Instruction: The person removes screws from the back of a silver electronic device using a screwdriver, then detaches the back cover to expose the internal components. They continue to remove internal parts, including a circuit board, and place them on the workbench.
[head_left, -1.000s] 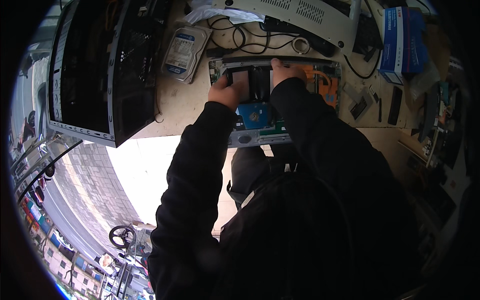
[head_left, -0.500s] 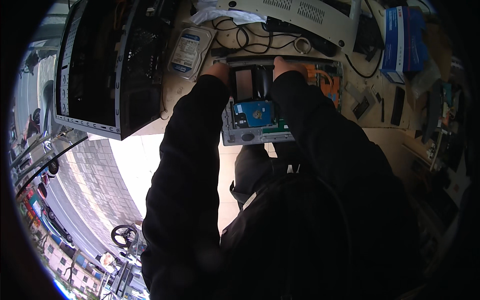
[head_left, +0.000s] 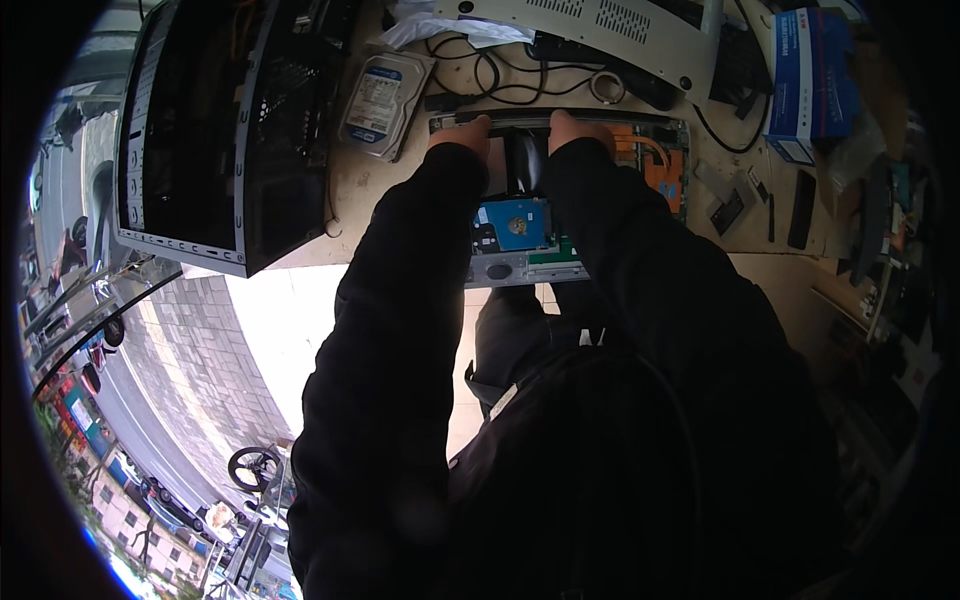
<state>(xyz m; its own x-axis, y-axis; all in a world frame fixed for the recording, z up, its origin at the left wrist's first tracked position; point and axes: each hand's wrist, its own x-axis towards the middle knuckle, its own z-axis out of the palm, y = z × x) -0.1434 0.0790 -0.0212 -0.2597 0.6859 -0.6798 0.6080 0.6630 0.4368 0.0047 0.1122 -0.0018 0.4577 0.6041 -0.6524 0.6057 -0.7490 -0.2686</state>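
Both sets of fingers curl over the far edge of an opened laptop base (head_left: 580,190) lying bottom-up on the workbench (head_left: 380,200). The left hand (head_left: 462,133) has its fingertips hooked on the far rim, left of centre; the right hand (head_left: 578,128) grips the same rim just to the right. The 2 hands sit close together, with a dark part of the chassis showing between them. Whether the fingers pinch a separate piece or only press on the rim I cannot tell, as the knuckles hide the tips.

Nearer the body, between the 2 black sleeves, a small blue-labelled drive (head_left: 512,222) sits in its bay, with a strip of green circuit board (head_left: 560,250) at its right. Orange film (head_left: 662,170) covers the right part of the base.

To do this grip well, I judge both hands should pull evenly and squarely, keeping the thumbs off the exposed board and drive, so that nothing twists or snaps at the rim.

Farther out: a bare silver hard drive (head_left: 380,95) lies to the left, near a black computer case (head_left: 220,130) on the left. Black cables (head_left: 500,75) coil just beyond the hands, a beige perforated panel (head_left: 600,30) lies far, and a blue box (head_left: 815,70) stands far right.
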